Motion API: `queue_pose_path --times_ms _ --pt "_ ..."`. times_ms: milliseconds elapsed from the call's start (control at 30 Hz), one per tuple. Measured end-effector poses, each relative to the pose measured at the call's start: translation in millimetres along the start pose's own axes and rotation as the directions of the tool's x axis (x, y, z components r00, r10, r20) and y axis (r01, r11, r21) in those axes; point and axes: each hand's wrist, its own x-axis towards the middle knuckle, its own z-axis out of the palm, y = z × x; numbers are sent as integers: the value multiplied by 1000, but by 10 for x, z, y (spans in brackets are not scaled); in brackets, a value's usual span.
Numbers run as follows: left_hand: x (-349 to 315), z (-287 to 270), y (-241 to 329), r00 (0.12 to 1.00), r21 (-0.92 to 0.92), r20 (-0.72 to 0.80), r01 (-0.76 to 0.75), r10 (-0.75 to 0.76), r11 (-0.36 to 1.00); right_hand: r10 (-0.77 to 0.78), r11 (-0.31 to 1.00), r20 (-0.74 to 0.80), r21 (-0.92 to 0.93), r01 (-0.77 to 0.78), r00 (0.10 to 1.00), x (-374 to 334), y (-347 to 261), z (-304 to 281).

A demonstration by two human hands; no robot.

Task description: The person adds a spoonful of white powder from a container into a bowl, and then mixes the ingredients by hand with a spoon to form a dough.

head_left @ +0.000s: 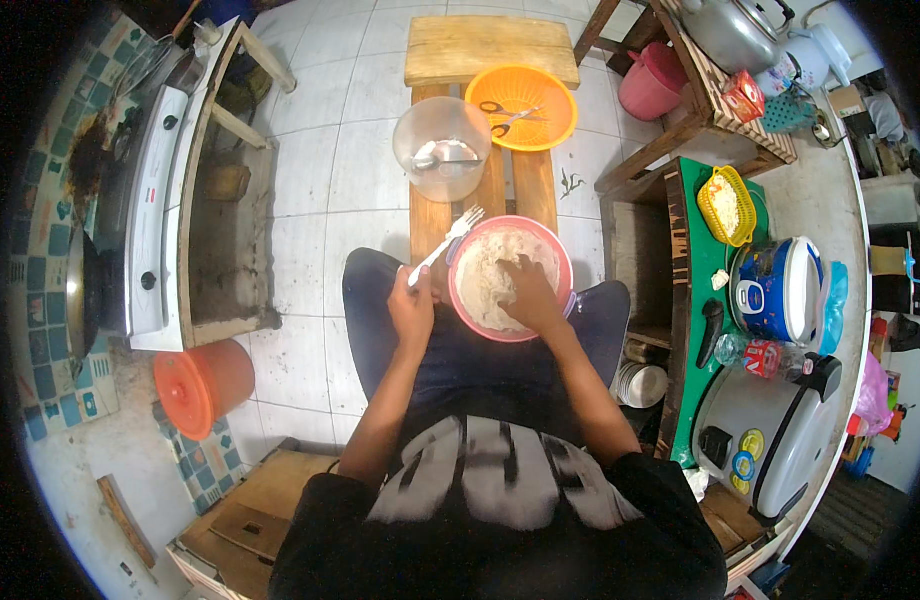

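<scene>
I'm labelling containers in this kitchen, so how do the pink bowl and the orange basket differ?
The pink bowl holds a pale, floury mix, while the orange basket holds scissors. The right hand is in the bowl; neither hand touches the basket. The bowl sits near the person's lap, the basket farther forward. Both are round and open-topped.

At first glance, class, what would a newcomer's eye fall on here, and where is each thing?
The pink bowl of pale powder near the centre probably comes first, with the right hand in it and the left hand holding a white fork beside it. Beyond it, a bright orange basket holds scissors; an orange lidded bucket stands on the left.
</scene>
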Motion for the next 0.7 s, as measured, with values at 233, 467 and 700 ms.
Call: queue_pose_path --times_ms 233,467,700 --pt "-134 -158 277 965 243 71 -262 252 934 -17 1000 -80 20 19 997 -118 -64 -283" --pt "-286 -255 383 674 301 439 -734 594 609 47 979 -163 204 -13 985 -219 -64 -567" --pt "-513 -204 275 694 251 389 -712 605 656 327 694 -75 695 -186 942 -131 -10 106"
